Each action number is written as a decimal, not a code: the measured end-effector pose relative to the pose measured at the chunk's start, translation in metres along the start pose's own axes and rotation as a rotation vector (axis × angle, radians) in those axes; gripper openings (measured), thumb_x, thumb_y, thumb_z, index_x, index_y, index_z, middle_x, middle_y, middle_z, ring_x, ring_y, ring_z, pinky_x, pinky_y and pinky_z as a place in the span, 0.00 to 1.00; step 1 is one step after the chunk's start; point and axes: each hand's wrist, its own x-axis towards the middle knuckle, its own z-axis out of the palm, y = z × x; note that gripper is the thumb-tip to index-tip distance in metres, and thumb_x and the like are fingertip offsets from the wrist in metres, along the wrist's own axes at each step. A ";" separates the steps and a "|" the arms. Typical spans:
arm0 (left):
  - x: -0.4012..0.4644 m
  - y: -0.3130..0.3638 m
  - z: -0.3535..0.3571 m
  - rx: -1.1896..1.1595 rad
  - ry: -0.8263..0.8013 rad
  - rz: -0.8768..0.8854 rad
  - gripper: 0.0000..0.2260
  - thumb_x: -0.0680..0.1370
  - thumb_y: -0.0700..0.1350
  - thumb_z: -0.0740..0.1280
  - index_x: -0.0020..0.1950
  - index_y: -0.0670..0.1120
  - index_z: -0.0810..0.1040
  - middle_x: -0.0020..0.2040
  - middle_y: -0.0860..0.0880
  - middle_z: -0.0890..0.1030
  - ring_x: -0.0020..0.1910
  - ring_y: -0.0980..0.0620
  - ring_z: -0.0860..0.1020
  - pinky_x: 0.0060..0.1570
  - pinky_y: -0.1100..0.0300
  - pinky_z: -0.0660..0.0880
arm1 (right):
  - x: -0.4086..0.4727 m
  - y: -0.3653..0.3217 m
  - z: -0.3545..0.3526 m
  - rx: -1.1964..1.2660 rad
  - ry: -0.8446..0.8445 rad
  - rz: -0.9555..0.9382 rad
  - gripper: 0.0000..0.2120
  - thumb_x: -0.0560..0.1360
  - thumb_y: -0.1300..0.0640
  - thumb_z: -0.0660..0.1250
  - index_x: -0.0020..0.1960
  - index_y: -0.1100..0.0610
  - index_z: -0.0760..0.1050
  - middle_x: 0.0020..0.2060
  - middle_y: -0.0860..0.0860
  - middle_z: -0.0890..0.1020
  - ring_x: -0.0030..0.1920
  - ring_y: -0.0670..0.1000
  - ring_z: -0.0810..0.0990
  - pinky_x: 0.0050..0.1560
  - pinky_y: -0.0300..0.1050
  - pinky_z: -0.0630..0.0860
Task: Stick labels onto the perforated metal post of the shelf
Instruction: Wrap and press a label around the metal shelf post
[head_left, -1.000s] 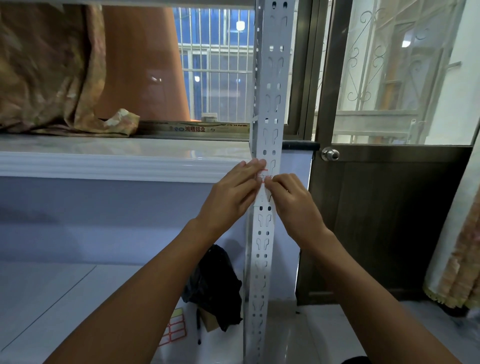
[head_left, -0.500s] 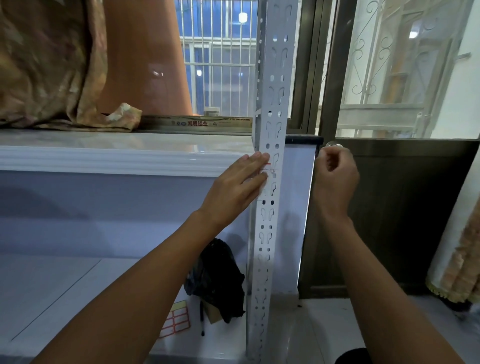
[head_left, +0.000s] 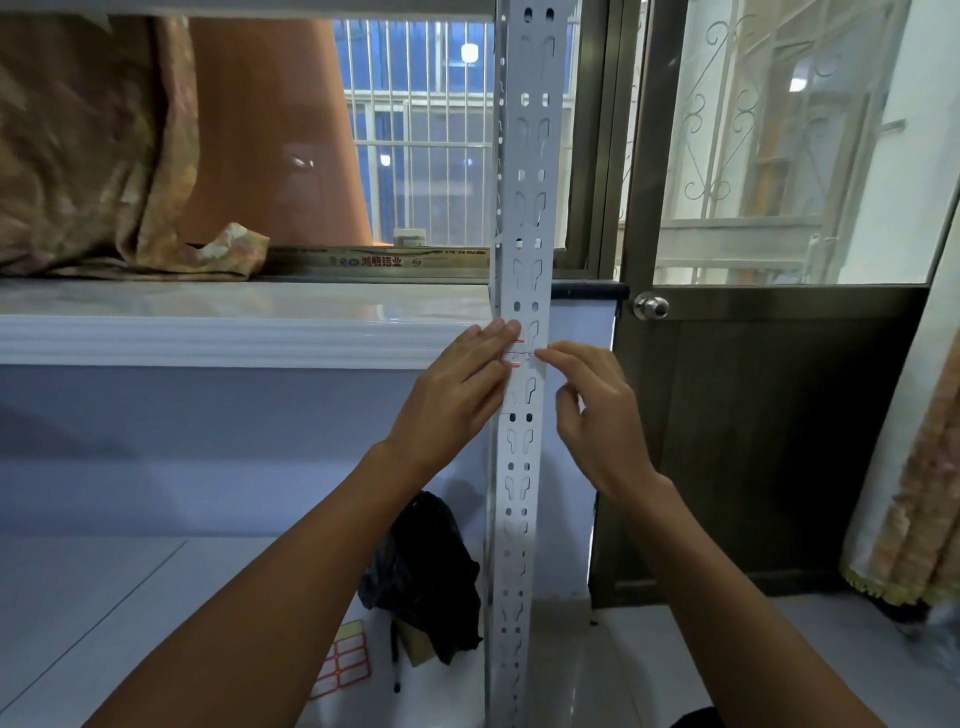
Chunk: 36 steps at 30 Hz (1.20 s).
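Note:
A white perforated metal post (head_left: 524, 218) runs vertically through the middle of the view. A small white label with red edges (head_left: 521, 355) lies on its front face at counter height. My left hand (head_left: 457, 387) lies against the post's left side, its straight fingers pressing the label's left part. My right hand (head_left: 597, 410) is at the post's right edge, its forefinger tip touching the label's right end while the other fingers curl loosely. A sheet of red-bordered labels (head_left: 345, 657) lies on the floor at the lower left of the post.
A white marble counter (head_left: 218, 322) runs behind the post on the left, with crumpled patterned cloth (head_left: 98, 156) on it. A black bag (head_left: 423, 571) sits on the floor by the post. A dark door with a round knob (head_left: 651, 306) stands at the right, and a curtain (head_left: 914, 493) hangs at the far right.
My right hand left the label, drew away to the right near the door knob, and has come back to touch the label's right end. My left hand stayed pressed on the post.

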 end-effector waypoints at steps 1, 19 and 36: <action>0.000 0.000 0.000 0.003 -0.003 -0.003 0.05 0.81 0.38 0.68 0.48 0.38 0.80 0.72 0.41 0.75 0.73 0.44 0.72 0.72 0.45 0.69 | -0.001 0.001 0.002 -0.030 0.016 -0.025 0.15 0.76 0.70 0.68 0.61 0.61 0.80 0.56 0.55 0.81 0.60 0.55 0.76 0.62 0.37 0.71; -0.006 -0.002 0.008 0.015 0.003 -0.016 0.11 0.81 0.38 0.68 0.62 0.37 0.81 0.73 0.41 0.73 0.75 0.44 0.70 0.74 0.47 0.67 | 0.038 0.004 0.006 -0.226 0.096 0.003 0.02 0.76 0.68 0.68 0.48 0.64 0.76 0.42 0.58 0.78 0.42 0.56 0.77 0.43 0.54 0.80; 0.017 0.013 -0.009 -0.046 0.069 -0.204 0.09 0.78 0.41 0.72 0.57 0.42 0.82 0.62 0.48 0.83 0.60 0.49 0.80 0.62 0.54 0.75 | 0.021 -0.008 0.004 -0.080 -0.026 -0.067 0.07 0.79 0.62 0.69 0.56 0.62 0.81 0.48 0.56 0.80 0.50 0.55 0.78 0.51 0.43 0.75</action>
